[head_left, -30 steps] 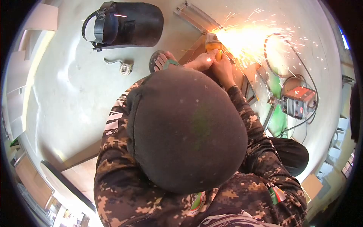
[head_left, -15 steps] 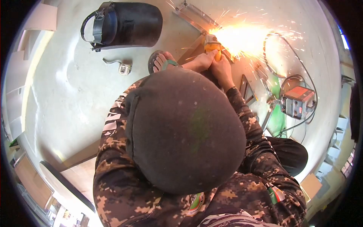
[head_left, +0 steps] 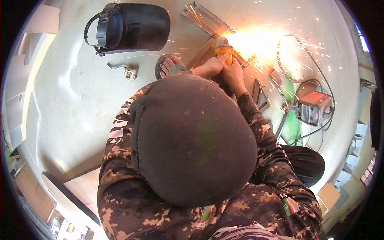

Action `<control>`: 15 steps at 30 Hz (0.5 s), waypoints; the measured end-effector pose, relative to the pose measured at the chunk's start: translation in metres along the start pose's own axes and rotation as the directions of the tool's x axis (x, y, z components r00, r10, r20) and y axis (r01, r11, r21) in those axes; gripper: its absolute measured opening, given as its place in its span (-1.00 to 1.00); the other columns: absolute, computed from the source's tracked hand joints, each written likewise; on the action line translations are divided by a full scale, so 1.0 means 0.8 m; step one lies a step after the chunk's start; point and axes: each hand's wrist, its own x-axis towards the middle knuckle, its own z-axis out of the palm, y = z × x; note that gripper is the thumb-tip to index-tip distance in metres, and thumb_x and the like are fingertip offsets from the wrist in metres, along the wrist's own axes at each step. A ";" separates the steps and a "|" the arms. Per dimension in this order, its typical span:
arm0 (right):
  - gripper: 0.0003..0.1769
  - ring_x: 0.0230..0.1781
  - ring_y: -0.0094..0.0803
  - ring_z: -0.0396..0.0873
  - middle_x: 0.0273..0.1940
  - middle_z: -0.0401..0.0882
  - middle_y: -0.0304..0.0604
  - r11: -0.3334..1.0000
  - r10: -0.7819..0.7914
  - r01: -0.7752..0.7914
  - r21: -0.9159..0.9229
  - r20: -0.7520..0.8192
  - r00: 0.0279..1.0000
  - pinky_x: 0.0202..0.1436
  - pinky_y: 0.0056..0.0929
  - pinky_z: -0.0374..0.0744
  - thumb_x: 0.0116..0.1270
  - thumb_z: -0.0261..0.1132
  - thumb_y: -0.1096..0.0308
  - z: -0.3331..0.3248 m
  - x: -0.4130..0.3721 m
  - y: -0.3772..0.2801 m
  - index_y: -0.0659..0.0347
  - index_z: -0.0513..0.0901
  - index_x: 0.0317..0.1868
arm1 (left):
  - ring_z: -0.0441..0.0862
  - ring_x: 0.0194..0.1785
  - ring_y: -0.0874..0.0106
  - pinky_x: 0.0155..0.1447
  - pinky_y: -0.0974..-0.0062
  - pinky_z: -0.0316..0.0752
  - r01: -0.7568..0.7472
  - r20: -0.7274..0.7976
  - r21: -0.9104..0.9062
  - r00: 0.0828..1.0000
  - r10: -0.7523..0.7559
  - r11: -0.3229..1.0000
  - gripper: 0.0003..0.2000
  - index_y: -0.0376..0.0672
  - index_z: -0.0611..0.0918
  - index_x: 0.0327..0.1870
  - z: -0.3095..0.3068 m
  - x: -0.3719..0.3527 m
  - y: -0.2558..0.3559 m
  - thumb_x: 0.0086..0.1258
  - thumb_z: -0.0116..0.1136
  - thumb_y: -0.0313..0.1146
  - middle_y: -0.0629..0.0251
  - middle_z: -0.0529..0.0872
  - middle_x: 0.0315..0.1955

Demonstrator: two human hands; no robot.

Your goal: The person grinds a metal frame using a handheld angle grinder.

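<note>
the view looks straight down over the person's dark cap [head_left: 194,138] and camouflage sleeves. both hands reach forward and meet on an orange grinder [head_left: 223,49] held low over the floor [head_left: 80,104]. the left hand [head_left: 210,67] is curled around the grinder's body from the left side, fingers wrapped tight. the right hand [head_left: 234,75] is closed on it just behind and to the right, touching the left hand. the grinder's front end sits against a metal frame [head_left: 204,20] lying on the floor. whether the disc touches the bar itself cannot be told through the glare. a bright fan of sparks [head_left: 260,40] shoots from that spot to the right, with a few streaks flying left.

just left of the hands a bare foot in a sandal [head_left: 168,66] rests on the floor. further left lies a small tape measure [head_left: 130,73] beside a bent metal piece [head_left: 114,65]. a black welding mask [head_left: 132,26] lies on its side near the top left, well apart from the hands.

to the right a red welder [head_left: 314,106] stands on the floor, with a dark cable [head_left: 282,48] looping through the sparks. a green sheet [head_left: 294,128] lies just beside the welder.
</note>
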 end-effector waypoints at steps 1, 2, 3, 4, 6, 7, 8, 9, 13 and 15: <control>-0.35 -0.05 0.09 0.70 -0.14 0.71 0.25 1.000 -0.023 0.023 -0.008 -0.010 1.000 -0.01 -0.12 0.61 0.35 0.26 -0.19 0.002 0.002 0.005 0.37 0.59 -0.07 | 0.73 -0.23 0.26 -0.13 0.30 0.65 0.009 -0.001 -0.032 1.000 -0.009 0.999 -0.31 -0.36 0.55 0.18 0.000 0.000 0.000 0.55 -0.13 0.24 0.06 0.71 -0.14; -0.36 -0.05 0.10 0.70 -0.13 0.71 0.25 1.000 -0.005 0.005 0.005 0.007 1.000 0.00 -0.12 0.61 0.35 0.26 -0.18 0.003 0.003 0.009 0.37 0.59 -0.05 | 0.73 -0.23 0.26 -0.13 0.29 0.65 0.014 -0.001 -0.062 1.000 -0.014 0.998 -0.31 -0.36 0.55 0.17 -0.001 -0.002 0.000 0.55 -0.13 0.24 0.06 0.72 -0.15; -0.36 -0.05 0.10 0.70 -0.13 0.71 0.25 1.000 -0.007 0.007 0.006 0.005 1.000 0.00 -0.12 0.61 0.35 0.26 -0.18 0.004 0.001 0.007 0.37 0.59 -0.05 | 0.73 -0.23 0.26 -0.13 0.29 0.65 0.010 -0.001 -0.060 1.000 -0.011 0.998 -0.31 -0.36 0.55 0.17 -0.002 0.000 -0.002 0.55 -0.13 0.24 0.06 0.72 -0.15; -0.36 -0.04 0.10 0.70 -0.13 0.71 0.25 1.000 0.001 -0.001 0.004 -0.003 1.000 0.00 -0.12 0.61 0.35 0.26 -0.18 0.004 -0.003 0.006 0.36 0.59 -0.05 | 0.73 -0.23 0.25 -0.12 0.29 0.65 0.017 -0.008 -0.019 1.000 -0.017 1.000 -0.31 -0.36 0.55 0.18 -0.002 0.001 -0.004 0.55 -0.13 0.24 0.06 0.71 -0.14; -0.37 -0.04 0.10 0.70 -0.13 0.71 0.25 1.000 0.011 -0.011 0.001 -0.009 1.000 -0.01 -0.12 0.61 0.35 0.26 -0.17 0.002 -0.002 0.007 0.36 0.59 -0.05 | 0.73 -0.22 0.24 -0.11 0.28 0.65 0.026 -0.016 0.020 1.000 -0.026 0.999 -0.31 -0.36 0.54 0.18 0.000 -0.001 -0.001 0.55 -0.12 0.24 0.05 0.71 -0.13; -0.37 -0.04 0.10 0.70 -0.13 0.71 0.25 1.000 -0.002 0.002 0.022 0.004 1.000 -0.01 -0.12 0.61 0.35 0.26 -0.17 0.002 0.003 0.008 0.36 0.60 -0.05 | 0.73 -0.22 0.24 -0.10 0.29 0.65 0.038 -0.009 -0.036 0.999 -0.038 0.999 -0.30 -0.37 0.54 0.18 0.000 -0.004 0.004 0.54 -0.11 0.24 0.05 0.71 -0.13; -0.37 -0.04 0.10 0.70 -0.13 0.71 0.25 0.999 -0.011 0.011 0.046 0.014 1.000 -0.01 -0.12 0.61 0.35 0.27 -0.17 0.003 0.004 0.010 0.35 0.60 -0.05 | 0.73 -0.22 0.25 -0.10 0.29 0.65 0.051 0.001 -0.088 0.999 -0.051 0.995 -0.30 -0.38 0.54 0.18 0.000 -0.009 0.007 0.54 -0.10 0.24 0.06 0.71 -0.12; -0.37 -0.04 0.10 0.70 -0.13 0.71 0.25 0.999 -0.013 0.012 0.047 0.009 1.000 -0.01 -0.12 0.61 0.35 0.27 -0.17 0.002 -0.004 0.010 0.35 0.60 -0.05 | 0.73 -0.22 0.25 -0.10 0.29 0.65 0.047 0.004 -0.085 0.999 -0.047 0.995 -0.30 -0.38 0.54 0.18 0.000 -0.007 -0.001 0.54 -0.10 0.24 0.06 0.71 -0.12; -0.38 -0.05 0.11 0.70 -0.11 0.71 0.24 1.000 0.003 -0.003 -0.021 -0.016 1.000 -0.01 -0.12 0.61 0.35 0.27 -0.13 -0.008 -0.016 0.009 0.37 0.60 -0.02 | 0.71 -0.21 0.32 -0.15 0.37 0.61 0.044 0.036 -0.011 0.998 -0.043 0.999 -0.31 -0.36 0.56 0.20 0.009 -0.002 -0.009 0.54 -0.09 0.23 0.12 0.71 -0.10; -0.38 -0.04 0.12 0.69 -0.11 0.71 0.24 1.000 -0.014 0.016 0.027 -0.083 0.996 0.00 -0.12 0.60 0.35 0.26 -0.12 -0.015 -0.019 0.015 0.38 0.60 -0.02 | 0.70 -0.21 0.34 -0.17 0.41 0.59 -0.011 0.090 -0.016 0.996 0.012 1.000 -0.32 -0.33 0.58 0.18 0.016 -0.005 -0.002 0.54 -0.09 0.23 0.15 0.72 -0.13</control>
